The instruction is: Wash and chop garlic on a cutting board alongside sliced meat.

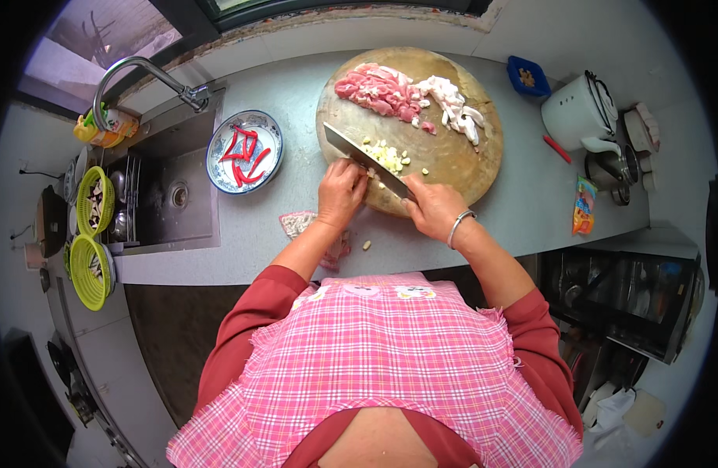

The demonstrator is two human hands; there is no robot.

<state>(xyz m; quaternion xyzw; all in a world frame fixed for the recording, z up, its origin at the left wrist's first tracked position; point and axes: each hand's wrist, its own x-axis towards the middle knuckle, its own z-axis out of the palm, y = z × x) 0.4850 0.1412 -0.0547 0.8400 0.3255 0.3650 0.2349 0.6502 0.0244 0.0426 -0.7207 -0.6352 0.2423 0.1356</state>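
Note:
My right hand (434, 207) grips the handle of a cleaver (368, 159), whose blade slants up and left over a round wooden chopping board (464, 169). Against the near side of the blade, at the board's lower left edge, my left hand (342, 190) has its fingertips bent down on small pale pieces. What exactly those fingers press is partly hidden. Chopped garlic (388, 157) lies just beyond the blade. Farther back on the board are sliced pink meat (379, 90) and strips of white fat (452, 105). One garlic clove (366, 245) sits on the counter near the apron.
Left of the board stands a patterned bowl (245, 185) with red chillies, beside a steel sink (177, 231) with a faucet (142, 61). A cloth (297, 222) lies by my left forearm. To the right are a blue container (527, 89), a white kettle (572, 111), a red chilli (557, 148) and a packet (584, 205).

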